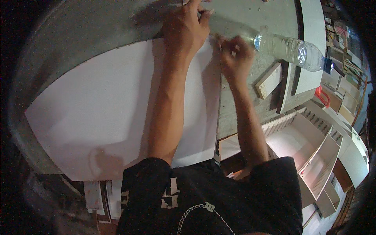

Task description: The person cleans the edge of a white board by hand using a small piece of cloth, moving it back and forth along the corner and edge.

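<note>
A large white board (98,102) lies flat on a grey-green worktable (250,15). My left hand (186,29) reaches across the board to just past its far edge, thumb and fingers drawn together. The picture's upper edge cuts off its fingertips, and what they hold, if anything, is too small to name. Beside the board's far right corner is my right hand (237,56), slightly blurred, its fingers curled inward with a small gap showing between them. Whatever it pinches does not show clearly.
To the right a clear plastic bottle (290,49) with a dark blue cap lies on its side. Near it are a small wooden block (269,80) and a narrow strip (284,88). White box-like cabinet frames (297,137) stand at the lower right, beyond the table.
</note>
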Action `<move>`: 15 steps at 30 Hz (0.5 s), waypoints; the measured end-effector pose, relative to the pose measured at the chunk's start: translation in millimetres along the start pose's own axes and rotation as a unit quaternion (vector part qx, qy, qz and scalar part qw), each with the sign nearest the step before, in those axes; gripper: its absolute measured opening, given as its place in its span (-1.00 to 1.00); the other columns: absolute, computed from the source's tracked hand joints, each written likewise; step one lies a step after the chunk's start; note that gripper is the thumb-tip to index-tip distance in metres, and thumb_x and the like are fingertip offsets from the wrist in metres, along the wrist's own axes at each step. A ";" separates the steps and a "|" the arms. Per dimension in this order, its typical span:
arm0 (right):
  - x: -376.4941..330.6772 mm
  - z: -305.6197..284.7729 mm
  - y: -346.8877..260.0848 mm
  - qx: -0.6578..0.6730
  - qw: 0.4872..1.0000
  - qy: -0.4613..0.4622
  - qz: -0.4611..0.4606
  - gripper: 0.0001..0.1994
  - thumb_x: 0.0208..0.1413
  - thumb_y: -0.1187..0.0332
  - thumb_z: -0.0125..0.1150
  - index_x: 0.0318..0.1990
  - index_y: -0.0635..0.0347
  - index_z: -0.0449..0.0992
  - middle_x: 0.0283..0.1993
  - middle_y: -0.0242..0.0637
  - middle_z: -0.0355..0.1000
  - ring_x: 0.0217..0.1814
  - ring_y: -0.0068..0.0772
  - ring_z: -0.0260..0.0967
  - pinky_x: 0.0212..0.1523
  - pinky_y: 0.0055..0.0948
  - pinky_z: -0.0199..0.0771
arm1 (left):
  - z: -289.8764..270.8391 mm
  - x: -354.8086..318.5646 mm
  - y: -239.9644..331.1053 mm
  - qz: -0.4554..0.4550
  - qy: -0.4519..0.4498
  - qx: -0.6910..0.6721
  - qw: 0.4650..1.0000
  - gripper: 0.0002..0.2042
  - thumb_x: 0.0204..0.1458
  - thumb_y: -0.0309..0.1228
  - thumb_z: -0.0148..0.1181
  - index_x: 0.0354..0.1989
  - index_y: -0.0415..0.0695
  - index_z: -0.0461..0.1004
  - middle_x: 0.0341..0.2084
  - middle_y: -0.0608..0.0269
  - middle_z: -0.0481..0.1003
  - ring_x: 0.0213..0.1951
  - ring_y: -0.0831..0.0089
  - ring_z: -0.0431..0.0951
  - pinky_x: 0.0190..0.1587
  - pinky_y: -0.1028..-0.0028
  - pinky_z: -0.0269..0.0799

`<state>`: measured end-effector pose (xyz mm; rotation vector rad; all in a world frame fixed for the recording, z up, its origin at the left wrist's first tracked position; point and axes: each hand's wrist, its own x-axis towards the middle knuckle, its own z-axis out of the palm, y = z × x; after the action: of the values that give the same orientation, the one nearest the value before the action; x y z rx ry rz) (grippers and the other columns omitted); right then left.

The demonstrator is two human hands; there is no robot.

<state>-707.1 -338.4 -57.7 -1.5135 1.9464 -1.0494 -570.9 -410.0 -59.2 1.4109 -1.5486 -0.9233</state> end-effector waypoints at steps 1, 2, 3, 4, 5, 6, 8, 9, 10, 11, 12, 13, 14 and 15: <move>-21.5 2.2 -0.1 0.003 1.000 0.004 0.000 -0.75 0.00 0.47 0.27 -0.57 0.29 0.30 -0.67 -0.36 0.24 -0.57 -0.65 0.08 -0.55 -0.55 0.16 | -5.7 0.5 -3.8 -0.010 -0.002 0.009 1.000 -0.75 0.06 -0.47 0.18 -0.06 -0.14 0.45 -0.43 0.10 0.57 -0.35 0.13 0.59 -0.31 0.27 0.45; -35.5 4.5 1.1 -0.005 1.000 -0.007 0.016 -0.77 0.00 0.48 0.26 -0.56 0.29 0.31 -0.66 -0.35 0.26 -0.57 -0.65 0.09 -0.55 -0.55 0.16 | -11.5 0.9 -8.3 -0.015 0.006 -0.003 1.000 -0.75 0.06 -0.47 0.18 -0.06 -0.14 0.45 -0.43 0.10 0.57 -0.35 0.13 0.59 -0.30 0.27 0.46; -47.1 0.4 -2.9 -0.022 0.999 -0.014 0.035 -0.78 0.00 0.48 0.25 -0.56 0.29 0.32 -0.66 -0.35 0.28 -0.57 -0.65 0.10 -0.55 -0.55 0.16 | -11.0 -0.9 -8.4 -0.021 0.007 -0.024 0.999 -0.75 0.06 -0.47 0.18 -0.06 -0.13 0.45 -0.42 0.10 0.57 -0.35 0.13 0.59 -0.30 0.27 0.46; -52.3 -2.1 -5.0 -0.039 0.997 -0.022 0.055 -0.79 0.00 0.49 0.25 -0.55 0.30 0.33 -0.65 -0.34 0.30 -0.58 -0.65 0.11 -0.55 -0.55 0.16 | -10.3 -2.4 -8.5 -0.028 0.008 -0.044 0.999 -0.75 0.06 -0.47 0.18 -0.06 -0.13 0.45 -0.42 0.10 0.57 -0.34 0.13 0.60 -0.30 0.27 0.46; -39.2 0.4 -0.1 -0.001 1.000 -0.014 0.027 -0.78 -0.01 0.47 0.28 -0.55 0.29 0.33 -0.65 -0.35 0.29 -0.57 -0.67 0.10 -0.55 -0.56 0.16 | -9.6 -4.4 -8.0 -0.026 0.007 -0.031 0.999 -0.75 0.06 -0.47 0.18 -0.06 -0.13 0.45 -0.42 0.10 0.57 -0.34 0.14 0.60 -0.29 0.27 0.46; -15.7 3.9 -0.8 0.013 1.000 -0.005 0.019 -0.77 -0.01 0.47 0.29 -0.56 0.29 0.32 -0.66 -0.35 0.28 -0.57 -0.67 0.10 -0.56 -0.56 0.16 | -7.0 -0.8 -3.6 -0.016 0.005 -0.022 1.000 -0.75 0.06 -0.47 0.18 -0.06 -0.13 0.45 -0.41 0.10 0.57 -0.34 0.14 0.60 -0.29 0.27 0.46; 12.5 7.0 -3.4 0.043 0.999 0.002 0.015 -0.75 -0.01 0.46 0.30 -0.56 0.28 0.32 -0.66 -0.36 0.27 -0.57 -0.68 0.10 -0.56 -0.56 0.17 | -1.9 -0.9 2.1 -0.012 0.001 -0.015 1.000 -0.75 0.05 -0.48 0.19 -0.06 -0.13 0.46 -0.41 0.10 0.58 -0.35 0.15 0.60 -0.29 0.27 0.46; 8.0 9.0 0.1 0.031 1.000 0.000 -0.004 -0.75 -0.01 0.48 0.29 -0.57 0.28 0.30 -0.66 -0.36 0.29 -0.58 -0.68 0.10 -0.56 -0.56 0.17 | -4.6 0.0 1.1 -0.013 0.007 -0.015 1.000 -0.74 0.05 -0.48 0.19 -0.06 -0.13 0.46 -0.41 0.10 0.57 -0.35 0.15 0.60 -0.29 0.27 0.46; -7.6 8.2 3.8 0.027 0.999 -0.004 0.017 -0.75 -0.01 0.49 0.28 -0.57 0.29 0.30 -0.66 -0.36 0.29 -0.58 -0.68 0.10 -0.56 -0.56 0.16 | -7.4 -1.1 0.2 -0.015 0.009 -0.018 1.000 -0.74 0.05 -0.48 0.19 -0.06 -0.14 0.46 -0.42 0.09 0.57 -0.35 0.15 0.60 -0.28 0.27 0.46; -28.9 5.6 6.5 0.023 0.999 -0.007 0.038 -0.75 0.00 0.49 0.28 -0.57 0.29 0.29 -0.66 -0.36 0.29 -0.58 -0.68 0.09 -0.56 -0.56 0.16 | -9.9 -3.6 -1.7 -0.023 0.001 -0.015 1.000 -0.74 0.05 -0.47 0.19 -0.06 -0.13 0.45 -0.42 0.10 0.57 -0.34 0.15 0.60 -0.28 0.27 0.46; -39.5 2.0 -0.1 0.016 0.998 -0.008 0.055 -0.74 0.00 0.50 0.27 -0.58 0.30 0.29 -0.66 -0.36 0.30 -0.57 -0.67 0.09 -0.56 -0.56 0.15 | -10.1 -2.9 -2.5 -0.027 -0.007 -0.016 0.999 -0.74 0.05 -0.47 0.20 -0.06 -0.13 0.45 -0.42 0.10 0.57 -0.34 0.15 0.60 -0.28 0.27 0.46; -46.0 2.5 -5.5 0.077 0.995 0.006 0.070 -0.72 0.00 0.49 0.27 -0.60 0.28 0.25 -0.66 -0.35 0.29 -0.58 -0.67 0.05 -0.57 -0.56 0.13 | -10.6 -1.8 -3.2 -0.031 -0.014 -0.017 0.999 -0.74 0.05 -0.46 0.20 -0.05 -0.12 0.45 -0.42 0.10 0.57 -0.34 0.15 0.60 -0.28 0.27 0.46; -36.6 4.7 -5.3 0.045 0.998 0.002 0.039 -0.72 0.01 0.50 0.26 -0.59 0.28 0.26 -0.65 -0.36 0.30 -0.57 -0.69 0.08 -0.56 -0.58 0.15 | -11.3 -0.1 -4.0 -0.028 -0.010 -0.018 0.999 -0.73 0.05 -0.46 0.20 -0.05 -0.12 0.45 -0.42 0.09 0.57 -0.34 0.14 0.60 -0.29 0.27 0.46; -20.7 7.6 -6.6 0.014 1.000 -0.002 0.008 -0.73 0.01 0.51 0.26 -0.59 0.28 0.26 -0.65 -0.36 0.31 -0.56 -0.70 0.11 -0.55 -0.60 0.17 | -12.3 0.0 -4.3 -0.026 -0.004 -0.019 0.999 -0.73 0.05 -0.46 0.20 -0.05 -0.12 0.45 -0.42 0.09 0.57 -0.34 0.14 0.60 -0.29 0.27 0.46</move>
<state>-691.5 -321.6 -59.1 -1.4827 1.9301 -1.0613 -557.9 -410.2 -58.3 1.4283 -1.4993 -0.9864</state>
